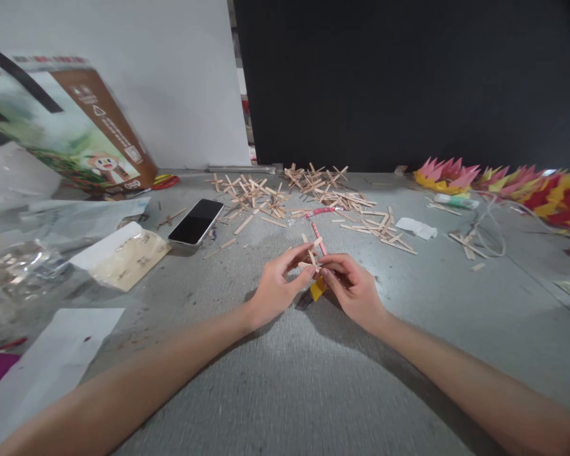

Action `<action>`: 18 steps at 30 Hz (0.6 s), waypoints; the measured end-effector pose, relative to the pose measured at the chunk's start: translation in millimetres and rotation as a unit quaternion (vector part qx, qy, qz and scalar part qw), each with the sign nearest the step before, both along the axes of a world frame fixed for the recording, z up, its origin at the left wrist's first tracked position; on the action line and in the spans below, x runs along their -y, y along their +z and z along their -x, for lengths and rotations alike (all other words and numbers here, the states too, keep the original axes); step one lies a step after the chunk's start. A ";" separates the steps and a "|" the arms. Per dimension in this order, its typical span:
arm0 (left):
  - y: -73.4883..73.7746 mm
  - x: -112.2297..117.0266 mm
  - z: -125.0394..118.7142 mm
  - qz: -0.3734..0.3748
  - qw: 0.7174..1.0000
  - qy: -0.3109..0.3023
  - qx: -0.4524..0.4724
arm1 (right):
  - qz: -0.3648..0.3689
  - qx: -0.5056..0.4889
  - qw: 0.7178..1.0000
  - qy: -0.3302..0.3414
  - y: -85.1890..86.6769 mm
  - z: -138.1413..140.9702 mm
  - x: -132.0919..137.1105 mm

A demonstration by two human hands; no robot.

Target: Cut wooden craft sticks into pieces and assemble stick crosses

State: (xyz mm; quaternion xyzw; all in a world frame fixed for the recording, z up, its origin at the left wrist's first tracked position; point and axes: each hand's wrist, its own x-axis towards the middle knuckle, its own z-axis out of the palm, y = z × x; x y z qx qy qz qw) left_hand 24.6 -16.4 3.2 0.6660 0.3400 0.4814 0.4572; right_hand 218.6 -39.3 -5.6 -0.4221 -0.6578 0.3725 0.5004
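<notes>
1. Farthest left, a printed paper bag (118,136) leans at the back of the grey table (266,392), with papers and clear plastic nearer.
2. Right of the papers lies a dark-screened phone (196,221); loose wooden sticks (244,223) spread along the far side, some crossed. A sweeping sleeve or wrist could scatter them, I judge.
3. At the middle, near side, the left hand (273,290) has thumb and fingers clamped on a set of crossed sticks (312,256), raised above the table. Should that pinch slacken, the joint could twist or slip.
4. Just beyond the hands, a pink rod (316,235) points away; a yellow-and-dark object (318,288) shows below them. Whether these are one thing, I cannot tell. A lowered knuckle might knock it.
5. The right hand (356,292) has thumb and forefinger together on the sticks' right end; pressing too hard there could skew the crossing.
6. Far right, pink-and-yellow paper flowers (446,174) stand well apart.
</notes>
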 end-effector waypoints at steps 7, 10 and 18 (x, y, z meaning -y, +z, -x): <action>0.1 0.5 -0.4 -0.001 1.000 0.003 -0.009 | -0.023 0.034 0.999 -0.011 -2.1 -0.9 0.3; -0.8 0.9 -0.7 -0.003 1.000 0.007 -0.011 | -0.021 0.034 0.999 -0.008 -2.0 -0.5 -0.5; -2.7 -0.8 1.0 -0.014 1.000 0.006 -0.024 | -0.019 0.035 0.999 -0.013 -5.1 -1.1 -2.4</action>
